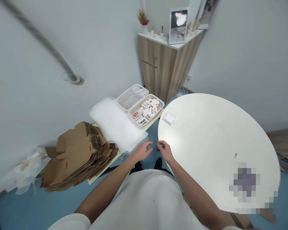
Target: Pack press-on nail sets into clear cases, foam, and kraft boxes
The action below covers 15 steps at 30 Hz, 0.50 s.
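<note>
My left hand (pixel 144 151) hangs in front of me at waist height, its thumb and fingers apart and nothing visible between them. Facing it across a small gap is my right hand (pixel 165 151), fingers loosely curved and parted from the thumb, with no held object showing. The left hand is nearest the corner of a stack of white foam sheets (pixel 118 124). Close to the right hand runs the edge of a round white table (pixel 213 134). On that table lies a small white packet (pixel 169 118).
Left of me, flattened brown cardboard boxes (pixel 74 153) are stacked beside the sheets. Behind stand a basket of printed cards (pixel 146 110) and a basket with clear packets (pixel 132 96). A wooden cabinet (pixel 165 64) fills the corner. A pixelated patch covers the table's lower right.
</note>
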{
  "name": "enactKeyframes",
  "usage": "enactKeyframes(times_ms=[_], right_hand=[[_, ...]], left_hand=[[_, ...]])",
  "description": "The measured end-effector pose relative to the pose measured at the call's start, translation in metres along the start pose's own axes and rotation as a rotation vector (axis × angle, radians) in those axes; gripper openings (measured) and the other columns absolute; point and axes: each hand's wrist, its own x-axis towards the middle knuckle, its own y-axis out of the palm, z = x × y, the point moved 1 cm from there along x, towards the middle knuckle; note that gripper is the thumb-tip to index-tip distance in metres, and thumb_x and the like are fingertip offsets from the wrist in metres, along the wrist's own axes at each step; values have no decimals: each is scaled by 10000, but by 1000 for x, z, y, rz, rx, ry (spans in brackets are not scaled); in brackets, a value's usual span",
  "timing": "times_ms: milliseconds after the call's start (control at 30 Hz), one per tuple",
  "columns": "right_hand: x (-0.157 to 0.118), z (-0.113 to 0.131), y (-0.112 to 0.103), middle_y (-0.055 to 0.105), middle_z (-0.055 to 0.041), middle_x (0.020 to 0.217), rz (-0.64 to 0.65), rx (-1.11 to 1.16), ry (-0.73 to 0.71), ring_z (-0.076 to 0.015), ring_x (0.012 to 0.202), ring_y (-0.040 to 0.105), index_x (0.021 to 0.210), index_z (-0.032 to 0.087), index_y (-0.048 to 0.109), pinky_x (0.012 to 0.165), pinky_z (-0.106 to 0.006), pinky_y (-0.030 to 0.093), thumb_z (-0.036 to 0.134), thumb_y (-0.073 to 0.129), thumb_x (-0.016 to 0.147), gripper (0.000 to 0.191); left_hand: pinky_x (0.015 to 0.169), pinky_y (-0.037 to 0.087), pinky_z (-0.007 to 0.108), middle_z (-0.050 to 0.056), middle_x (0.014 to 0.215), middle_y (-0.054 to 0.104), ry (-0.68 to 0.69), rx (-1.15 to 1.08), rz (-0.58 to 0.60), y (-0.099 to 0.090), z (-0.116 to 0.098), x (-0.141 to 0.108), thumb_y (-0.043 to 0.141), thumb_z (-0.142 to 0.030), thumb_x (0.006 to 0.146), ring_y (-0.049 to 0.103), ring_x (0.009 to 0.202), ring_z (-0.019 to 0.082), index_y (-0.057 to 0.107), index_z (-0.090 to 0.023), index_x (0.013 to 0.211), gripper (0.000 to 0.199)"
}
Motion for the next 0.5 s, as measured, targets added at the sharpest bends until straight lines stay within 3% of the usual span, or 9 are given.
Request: enactKeyframes(times_ms=[133, 267, 367, 500], right_hand=[[7, 10, 37, 622, -49, 865, 85, -82, -114, -150, 726, 568, 945, 181, 567, 672, -303, 464, 373, 519, 708, 309], [11, 26, 93, 612, -54, 890, 219, -260, -212, -144, 711, 564, 960, 177, 558, 660, -298, 456, 377, 493, 728, 312], [8, 44, 144, 592, -60, 927, 307, -423, -320, -132, 689, 551, 1034, 173, 523, 637, -282, 448, 357, 523, 716, 368], [-2, 74, 210, 567, -52, 933, 281, -654, -537, -125, 709, 531, 1095, 175, 492, 700, -280, 430, 323, 497, 751, 374]], left_hand=[[820, 432, 330, 64, 1129, 537, 120, 258, -52, -35, -1, -36, 473, -315, 791, 526, 993, 209, 459, -227, 1155, 375], [867, 397, 337, 60, 1168, 511, 132, 417, -187, -79, 9, -93, 470, -311, 797, 486, 1052, 210, 441, -239, 1169, 380], [882, 379, 341, 72, 1184, 503, 47, 451, -359, -112, 34, -145, 409, -315, 832, 466, 1079, 206, 397, -213, 1211, 393], [833, 392, 354, 98, 1175, 516, -209, 515, -525, -145, 84, -206, 357, -371, 845, 497, 1037, 230, 327, -195, 1268, 460]])
